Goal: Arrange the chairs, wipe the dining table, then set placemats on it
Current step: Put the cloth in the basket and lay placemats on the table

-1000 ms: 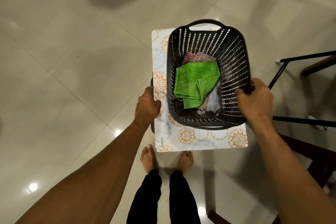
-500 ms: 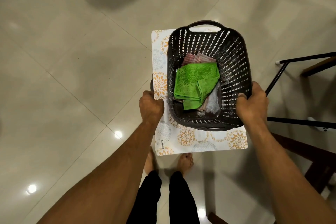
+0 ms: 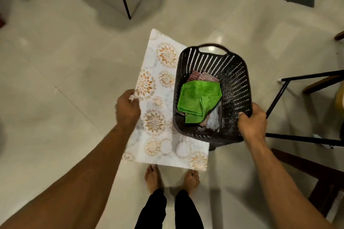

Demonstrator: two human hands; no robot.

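At frame centre, the placemats (image 3: 158, 117) are pinched at their left edge by the left hand (image 3: 127, 110), apparently so they slide out from beneath the basket (image 3: 236, 80). The basket, carrying the green cloth (image 3: 197, 98) for wiping, is gripped at its right rim by the closed right hand (image 3: 252, 121), above the floor (image 3: 55, 80).

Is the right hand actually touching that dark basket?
Touching. The head view shows the right hand clamped on the basket at its near right rim, fingers curled over the edge and no gap visible.
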